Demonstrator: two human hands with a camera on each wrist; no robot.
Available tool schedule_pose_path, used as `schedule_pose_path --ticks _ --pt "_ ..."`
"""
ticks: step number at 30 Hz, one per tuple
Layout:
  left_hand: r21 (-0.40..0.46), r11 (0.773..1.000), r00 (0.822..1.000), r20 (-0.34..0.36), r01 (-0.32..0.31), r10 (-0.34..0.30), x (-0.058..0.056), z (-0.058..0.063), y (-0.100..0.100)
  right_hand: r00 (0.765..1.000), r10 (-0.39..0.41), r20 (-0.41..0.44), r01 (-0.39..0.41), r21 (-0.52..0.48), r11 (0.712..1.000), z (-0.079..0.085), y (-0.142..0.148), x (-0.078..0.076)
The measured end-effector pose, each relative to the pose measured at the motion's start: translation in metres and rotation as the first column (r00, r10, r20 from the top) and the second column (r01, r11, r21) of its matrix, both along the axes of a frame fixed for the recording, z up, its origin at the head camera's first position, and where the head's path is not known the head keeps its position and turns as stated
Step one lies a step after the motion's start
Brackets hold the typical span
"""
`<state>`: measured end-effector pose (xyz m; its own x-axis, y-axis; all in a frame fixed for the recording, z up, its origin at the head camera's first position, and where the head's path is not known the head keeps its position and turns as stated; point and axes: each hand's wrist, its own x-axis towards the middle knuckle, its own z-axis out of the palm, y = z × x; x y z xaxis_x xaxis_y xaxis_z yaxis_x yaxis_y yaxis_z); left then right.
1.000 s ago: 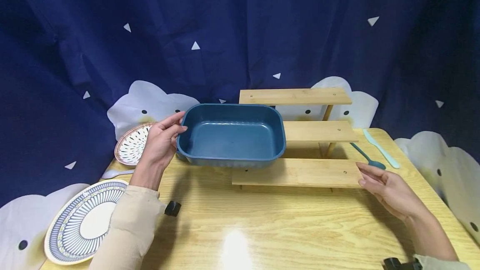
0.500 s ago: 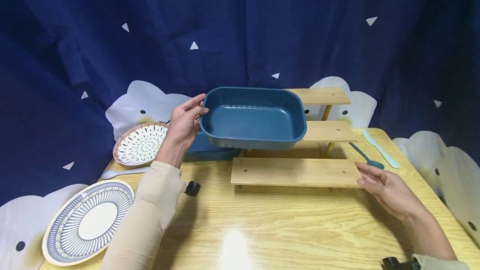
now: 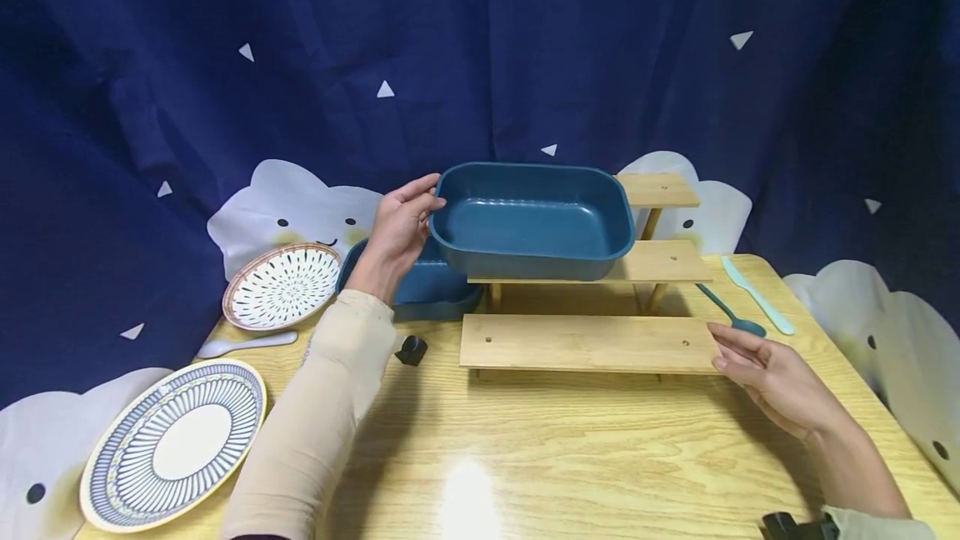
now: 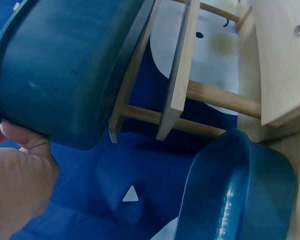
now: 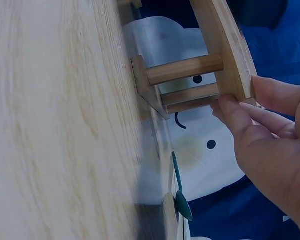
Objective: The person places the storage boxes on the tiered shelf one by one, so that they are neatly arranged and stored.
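My left hand (image 3: 399, 227) pinches the left end of a dark blue rectangular basin (image 3: 532, 223), held up over the upper tiers of a three-tier wooden shelf rack (image 3: 588, 342). In the left wrist view, the thumb lies against the wall of that basin (image 4: 55, 75). A second blue basin (image 3: 442, 302) stands on the table left of the rack, partly behind my left forearm. My right hand (image 3: 783, 386) grips the right end of the lowest board; in the right wrist view, thumb and fingers lie on either side of the board's end (image 5: 240, 75).
On the left lie a white patterned plate with a brown rim (image 3: 283, 286), a pale spoon (image 3: 247, 344) and a large blue-and-white plate (image 3: 176, 448). Right of the rack are a dark teal spoon (image 3: 746, 326) and a mint-green knife (image 3: 757, 294). A blue curtain (image 3: 480, 48) hangs behind the table.
My left hand has carried the basin up, back and to the right, over the rack's upper tiers, uncovering the lowest board and the second basin. My right hand has stayed put.
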<state>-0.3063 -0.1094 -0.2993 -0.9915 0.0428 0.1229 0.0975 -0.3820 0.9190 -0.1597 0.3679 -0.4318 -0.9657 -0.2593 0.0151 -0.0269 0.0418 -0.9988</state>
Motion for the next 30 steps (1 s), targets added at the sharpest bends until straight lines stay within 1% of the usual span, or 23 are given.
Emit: schedule_pose_path --ticks 5,8,12,16,21,27,30 --pt "-0.029 1.0 1.0 -0.016 0.005 -0.006 -0.006 0.004 0.013 1.0 -0.011 0.01 0.011 0.015 1.0 0.001 0.001 0.001" --pt "-0.034 0.999 1.0 -0.008 -0.002 0.002 -0.01 0.006 0.021 1.0 -0.018 0.017 0.018 0.027 0.999 0.002 0.001 0.001" --pt "-0.004 1.0 1.0 0.018 -0.022 0.022 -0.017 0.008 0.033 1.0 -0.02 0.011 0.02 0.059 0.998 0.003 0.001 0.001" --pt "0.046 0.998 0.998 0.054 -0.039 0.037 -0.025 0.006 0.044 1.0 -0.013 -0.007 0.013 0.08 0.997 0.004 0.0 0.001" --pt "0.086 0.995 0.996 0.076 -0.051 0.044 -0.033 0.005 0.055 1.0 0.004 -0.005 -0.003 0.057 0.998 0.004 -0.004 0.0" --pt "0.092 0.994 0.995 0.082 -0.059 0.052 -0.041 0.008 0.067 1.0 -0.001 -0.004 0.002 0.054 0.999 0.006 -0.004 0.001" --pt "0.066 0.996 0.994 0.087 -0.068 0.062 -0.045 0.009 0.072 1.0 -0.007 -0.004 0.007 0.056 0.998 0.005 -0.003 0.002"
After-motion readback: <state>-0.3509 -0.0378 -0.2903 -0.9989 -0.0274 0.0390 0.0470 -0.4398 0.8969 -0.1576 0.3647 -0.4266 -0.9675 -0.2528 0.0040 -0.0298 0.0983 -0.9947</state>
